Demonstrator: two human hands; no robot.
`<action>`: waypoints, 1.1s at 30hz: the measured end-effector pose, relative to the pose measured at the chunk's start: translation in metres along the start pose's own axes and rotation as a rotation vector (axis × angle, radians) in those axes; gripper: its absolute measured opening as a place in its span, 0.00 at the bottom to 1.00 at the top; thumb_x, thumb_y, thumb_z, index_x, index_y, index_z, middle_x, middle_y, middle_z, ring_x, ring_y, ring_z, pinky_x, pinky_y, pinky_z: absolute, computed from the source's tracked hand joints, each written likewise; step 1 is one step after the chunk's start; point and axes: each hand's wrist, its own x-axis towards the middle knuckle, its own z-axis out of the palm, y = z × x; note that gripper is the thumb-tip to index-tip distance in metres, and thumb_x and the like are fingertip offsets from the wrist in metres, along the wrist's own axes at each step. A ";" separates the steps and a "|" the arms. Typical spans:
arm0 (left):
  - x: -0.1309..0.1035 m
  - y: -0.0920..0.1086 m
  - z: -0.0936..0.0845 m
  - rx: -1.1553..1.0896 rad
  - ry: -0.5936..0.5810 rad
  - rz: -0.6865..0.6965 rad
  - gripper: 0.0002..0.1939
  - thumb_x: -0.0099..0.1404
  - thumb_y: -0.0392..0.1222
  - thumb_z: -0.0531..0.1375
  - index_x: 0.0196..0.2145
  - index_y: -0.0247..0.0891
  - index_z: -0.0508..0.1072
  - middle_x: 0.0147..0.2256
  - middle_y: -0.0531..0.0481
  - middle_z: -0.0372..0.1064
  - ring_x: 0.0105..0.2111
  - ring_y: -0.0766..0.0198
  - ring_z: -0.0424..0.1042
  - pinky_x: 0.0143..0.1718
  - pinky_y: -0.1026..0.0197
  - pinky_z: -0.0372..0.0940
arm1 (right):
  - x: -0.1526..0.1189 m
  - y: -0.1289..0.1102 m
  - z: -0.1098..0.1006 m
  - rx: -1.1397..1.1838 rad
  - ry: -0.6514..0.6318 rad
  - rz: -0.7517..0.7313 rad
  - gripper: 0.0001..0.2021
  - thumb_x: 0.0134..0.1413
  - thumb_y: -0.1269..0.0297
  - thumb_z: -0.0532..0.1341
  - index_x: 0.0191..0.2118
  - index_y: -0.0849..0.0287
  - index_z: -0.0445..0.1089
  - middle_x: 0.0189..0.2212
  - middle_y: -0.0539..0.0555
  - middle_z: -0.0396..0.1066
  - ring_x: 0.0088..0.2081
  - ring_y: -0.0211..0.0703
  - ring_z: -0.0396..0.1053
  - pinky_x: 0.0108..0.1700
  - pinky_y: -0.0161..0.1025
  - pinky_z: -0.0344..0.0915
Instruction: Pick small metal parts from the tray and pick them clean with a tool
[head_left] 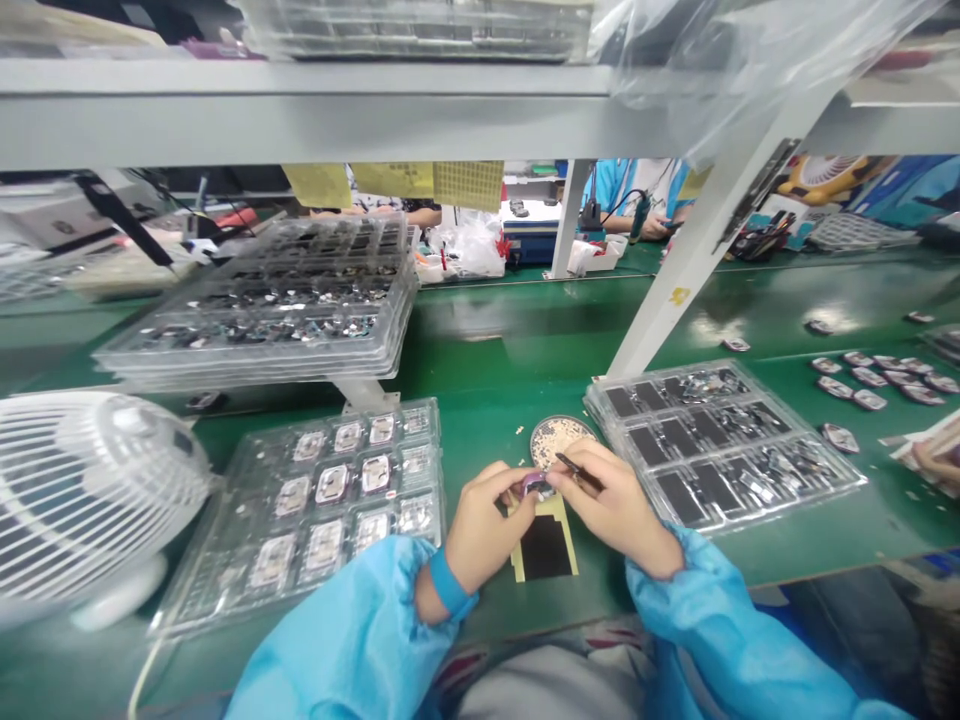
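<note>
Near the middle of the green bench, my left hand [487, 515] grips a small purple-rimmed part [537, 484] between thumb and fingers. My right hand [611, 500] meets it from the right, its fingers closed round a dark thin tool [579, 470], with the fingertips at the part. Just behind the hands sits a round dish [559, 436] of small pale pieces. Below them lies a black rectangle [546, 548] on a yellow sheet. To the left, a clear tray [247, 470] holds similar small parts; to the right, another clear tray [844, 480] holds black sheets and small pieces.
A white fan [97, 500] stands at the left. Stacked clear trays [259, 370] rest behind it. A shelf beam [300, 125] crosses overhead, with a slanted post [667, 270] at right. Loose parts [868, 377] lie at far right, near another person's hand [937, 462].
</note>
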 end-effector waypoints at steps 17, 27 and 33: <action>0.000 -0.003 0.000 0.073 -0.035 -0.007 0.14 0.64 0.33 0.59 0.44 0.43 0.79 0.29 0.54 0.65 0.28 0.67 0.65 0.30 0.66 0.62 | -0.009 0.007 0.008 -0.068 -0.118 -0.090 0.06 0.65 0.69 0.60 0.45 0.54 0.73 0.36 0.54 0.70 0.38 0.45 0.71 0.39 0.40 0.68; 0.062 0.002 -0.048 0.654 -0.128 -0.042 0.12 0.66 0.38 0.58 0.47 0.44 0.75 0.37 0.48 0.77 0.38 0.55 0.76 0.39 0.58 0.66 | -0.010 0.031 0.004 -0.380 0.104 0.143 0.08 0.68 0.62 0.56 0.43 0.56 0.72 0.41 0.58 0.71 0.43 0.52 0.71 0.46 0.47 0.67; 0.155 -0.029 -0.081 0.715 -0.029 -0.152 0.18 0.69 0.40 0.56 0.54 0.37 0.74 0.48 0.39 0.76 0.48 0.52 0.74 0.49 0.56 0.65 | -0.018 0.020 0.004 -0.209 0.175 0.066 0.07 0.67 0.63 0.58 0.38 0.56 0.73 0.35 0.55 0.71 0.38 0.47 0.71 0.43 0.43 0.67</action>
